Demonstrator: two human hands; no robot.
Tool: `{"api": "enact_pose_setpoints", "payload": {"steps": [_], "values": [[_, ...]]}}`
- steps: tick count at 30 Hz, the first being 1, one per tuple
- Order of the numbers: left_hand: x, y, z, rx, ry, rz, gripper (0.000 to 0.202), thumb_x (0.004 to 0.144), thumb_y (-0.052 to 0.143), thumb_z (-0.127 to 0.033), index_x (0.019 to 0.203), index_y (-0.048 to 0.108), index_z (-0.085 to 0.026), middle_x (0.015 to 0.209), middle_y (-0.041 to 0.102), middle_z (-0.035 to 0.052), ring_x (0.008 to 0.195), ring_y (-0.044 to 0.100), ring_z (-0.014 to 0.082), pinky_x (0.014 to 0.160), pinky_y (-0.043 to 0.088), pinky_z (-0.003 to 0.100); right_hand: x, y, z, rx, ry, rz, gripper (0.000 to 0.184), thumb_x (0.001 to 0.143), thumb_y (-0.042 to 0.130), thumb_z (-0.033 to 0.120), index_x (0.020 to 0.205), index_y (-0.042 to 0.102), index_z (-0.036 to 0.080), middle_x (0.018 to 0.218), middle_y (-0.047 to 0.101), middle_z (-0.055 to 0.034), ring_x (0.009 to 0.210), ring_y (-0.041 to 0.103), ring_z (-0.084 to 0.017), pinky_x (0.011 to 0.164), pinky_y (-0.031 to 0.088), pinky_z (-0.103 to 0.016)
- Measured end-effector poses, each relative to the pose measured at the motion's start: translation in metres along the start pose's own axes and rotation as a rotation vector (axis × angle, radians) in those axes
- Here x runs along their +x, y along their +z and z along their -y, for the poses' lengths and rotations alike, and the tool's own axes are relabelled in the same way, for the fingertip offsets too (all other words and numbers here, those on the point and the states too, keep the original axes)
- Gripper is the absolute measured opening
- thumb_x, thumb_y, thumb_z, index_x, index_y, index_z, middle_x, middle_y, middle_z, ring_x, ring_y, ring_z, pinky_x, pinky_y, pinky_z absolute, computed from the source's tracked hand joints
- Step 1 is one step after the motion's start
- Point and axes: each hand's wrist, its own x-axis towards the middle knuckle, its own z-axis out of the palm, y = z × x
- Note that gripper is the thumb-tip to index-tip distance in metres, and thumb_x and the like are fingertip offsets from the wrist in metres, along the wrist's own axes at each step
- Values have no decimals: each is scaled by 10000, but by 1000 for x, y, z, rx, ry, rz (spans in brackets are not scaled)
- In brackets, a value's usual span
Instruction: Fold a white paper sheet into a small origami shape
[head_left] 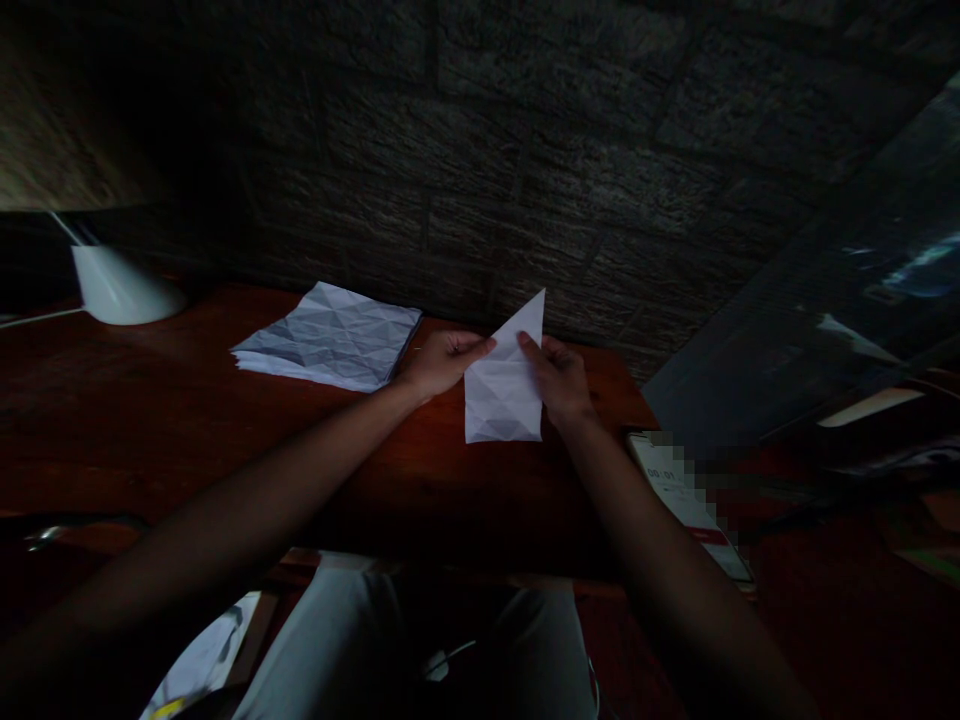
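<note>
A creased white sheet of paper (504, 385), partly folded with a pointed top corner, is held above a reddish wooden table (150, 420). My left hand (439, 362) pinches its left edge with closed fingers. My right hand (559, 380) grips the right edge, thumb on the front of the sheet. To the left, near the wall, lies a stack of creased white paper sheets (330, 337), apart from both hands.
A white lamp base (120, 288) stands at the table's far left. A dark stone wall (525, 150) backs the table. A phone showing a timer (686, 500) lies at the right. Dark glass and clutter fill the right side. My legs show below the table edge.
</note>
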Motion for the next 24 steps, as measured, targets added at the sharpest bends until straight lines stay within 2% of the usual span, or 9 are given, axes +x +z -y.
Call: {"api": "enact_pose_setpoints", "payload": {"steps": [4, 9, 15, 17, 24], "values": [[-1, 1, -2, -11, 21, 0, 302, 805, 830, -509, 778, 815, -208, 831, 806, 51, 694, 690, 182, 661, 528, 282, 1, -1, 2, -1, -1, -20, 406, 713, 846, 613, 841, 742, 242, 796, 789, -22, 686, 718, -221, 678, 610, -369], [-2, 0, -1, -14, -57, 47, 291, 775, 864, -486, 759, 806, -201, 774, 786, 48, 659, 673, 168, 638, 510, 269, 5, -8, -2, -12, 15, -49, 422, 682, 869, 610, 818, 740, 232, 783, 783, -25, 659, 707, -211, 630, 585, -347], [1, -2, 3, 39, 35, -33, 334, 785, 839, -529, 794, 803, -197, 818, 792, 39, 706, 675, 171, 674, 511, 272, 3, -5, -4, -2, 43, 15, 462, 738, 818, 639, 936, 767, 225, 861, 804, -42, 761, 755, -231, 714, 609, -369], [2, -3, 4, 59, 59, -48, 376, 783, 829, -558, 807, 793, -184, 814, 785, 34, 713, 670, 164, 670, 502, 264, 2, -3, -4, 0, 73, 24, 460, 706, 851, 616, 917, 779, 213, 861, 807, -43, 756, 751, -226, 709, 602, -354], [2, -8, 7, 56, -17, 55, 452, 776, 815, -580, 922, 785, -154, 884, 796, 51, 738, 683, 161, 698, 524, 278, -2, 0, -4, 24, 110, 79, 467, 650, 900, 565, 927, 809, 201, 842, 808, -34, 714, 724, -201, 685, 571, -321]]}}
